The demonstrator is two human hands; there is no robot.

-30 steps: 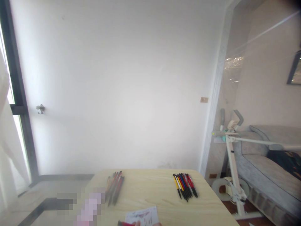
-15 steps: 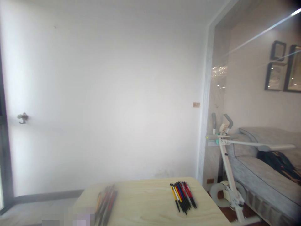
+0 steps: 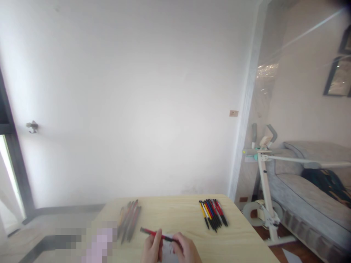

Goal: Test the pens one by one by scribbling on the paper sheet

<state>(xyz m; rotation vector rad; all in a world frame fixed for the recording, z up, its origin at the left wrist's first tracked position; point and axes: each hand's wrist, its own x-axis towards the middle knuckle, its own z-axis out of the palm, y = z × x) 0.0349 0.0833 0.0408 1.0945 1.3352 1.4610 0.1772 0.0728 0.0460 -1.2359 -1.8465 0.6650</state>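
Note:
A red and black pen (image 3: 166, 238) lies slantwise between my two hands near the table's front edge. My left hand (image 3: 152, 250) is closed around its red barrel. The fingers of my right hand (image 3: 185, 249) pinch the dark end. Under the hands is a white sheet-like thing (image 3: 168, 252) with small dark marks, partly covered. Beyond my right hand, several pens (image 3: 213, 214) in yellow, white, blue, red and black lie in a bunch. Left of my left hand is another group of pens (image 3: 129, 223), which looks blurred.
The pale wooden table (image 3: 170, 212) has rounded far corners and stands before a white wall (image 3: 153, 109). On the right are an exercise bike (image 3: 264, 186) and a grey sofa (image 3: 307, 193). A pixelated patch (image 3: 98, 244) covers the lower left.
The view has tilted down and shifted slightly, so the table sits higher in the picture. Both hands have come into view with the red and black pen.

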